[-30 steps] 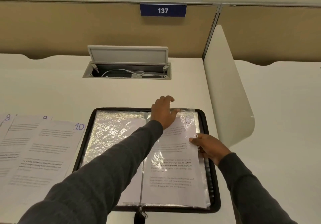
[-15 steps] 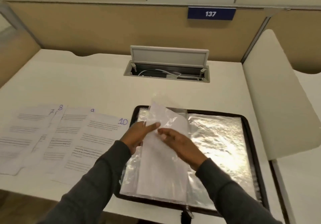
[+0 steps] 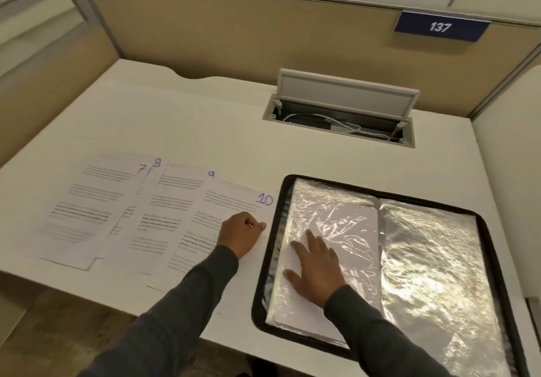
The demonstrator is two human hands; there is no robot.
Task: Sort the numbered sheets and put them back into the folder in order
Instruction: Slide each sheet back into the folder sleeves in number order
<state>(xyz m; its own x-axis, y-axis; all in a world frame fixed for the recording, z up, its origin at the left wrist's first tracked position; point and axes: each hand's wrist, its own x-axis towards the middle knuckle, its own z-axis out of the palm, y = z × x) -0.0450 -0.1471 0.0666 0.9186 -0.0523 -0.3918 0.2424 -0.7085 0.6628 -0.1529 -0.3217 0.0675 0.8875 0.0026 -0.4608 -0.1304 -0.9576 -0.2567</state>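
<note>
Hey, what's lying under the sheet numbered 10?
Sheet 10 overlaps the right side of sheet 9, with the left hand resting on top. Whatever else lies beneath it is covered.

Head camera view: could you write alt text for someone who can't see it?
A person's left hand pinches the right edge of the sheet marked 10 while the right hand lies flat on a plastic sleeve in the open black folder. Sheets 7, 8 and 9 overlap further left on the white desk.
</note>
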